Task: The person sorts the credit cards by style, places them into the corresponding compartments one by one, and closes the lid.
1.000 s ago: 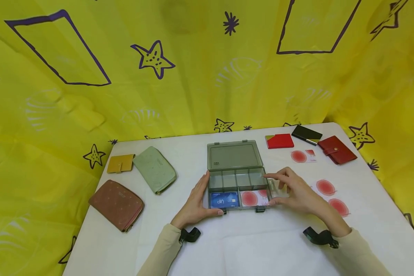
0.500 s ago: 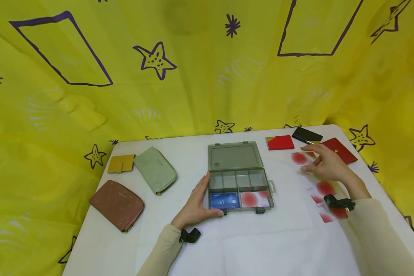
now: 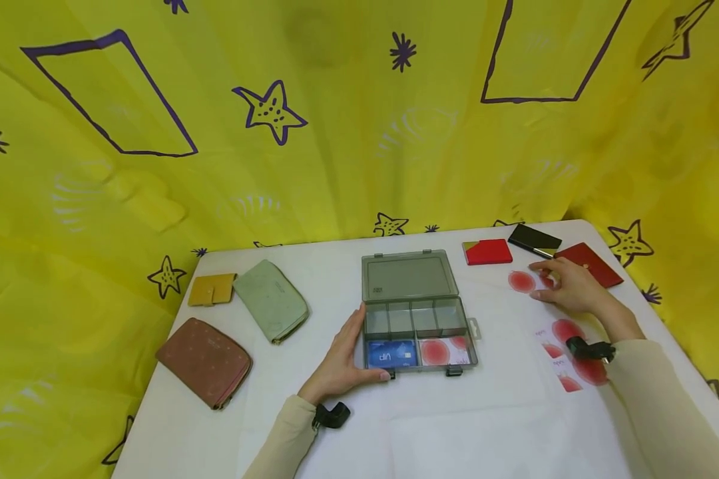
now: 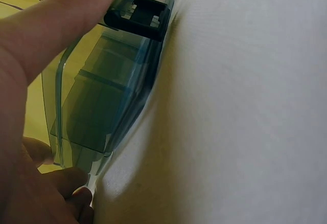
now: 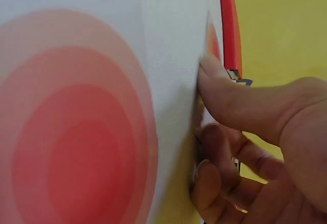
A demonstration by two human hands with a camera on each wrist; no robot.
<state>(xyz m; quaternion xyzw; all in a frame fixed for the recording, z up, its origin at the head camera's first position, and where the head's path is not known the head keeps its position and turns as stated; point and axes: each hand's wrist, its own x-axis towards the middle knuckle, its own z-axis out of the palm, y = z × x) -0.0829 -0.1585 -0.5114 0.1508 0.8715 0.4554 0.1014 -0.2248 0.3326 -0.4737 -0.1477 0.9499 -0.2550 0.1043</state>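
Observation:
A grey translucent compartment box (image 3: 421,322) lies with its lid (image 3: 409,276) raised back. Its two front compartments contain a blue VIP card (image 3: 391,354) and a white card with red circles (image 3: 436,352). My left hand (image 3: 343,364) holds the box by its left front corner, thumb near the black latch (image 4: 138,17), fingers along the side. At the right, my right hand (image 3: 572,285) pinches another red-circled card (image 3: 522,281), thumb and curled fingers at its edges. The right wrist view shows this card almost edge-on beside the thumb (image 5: 217,81).
Two more red-circled cards (image 3: 588,370) lie below the right wrist. A red card case (image 3: 488,252), a black case (image 3: 534,240) and a dark red wallet (image 3: 593,263) are at the back right. Yellow (image 3: 212,289), green (image 3: 272,301) and brown (image 3: 205,362) wallets lie left.
My right hand has left the box's right side, moved right and back to the far card, and its fingers have closed in on it. The left hand has stayed on the box.

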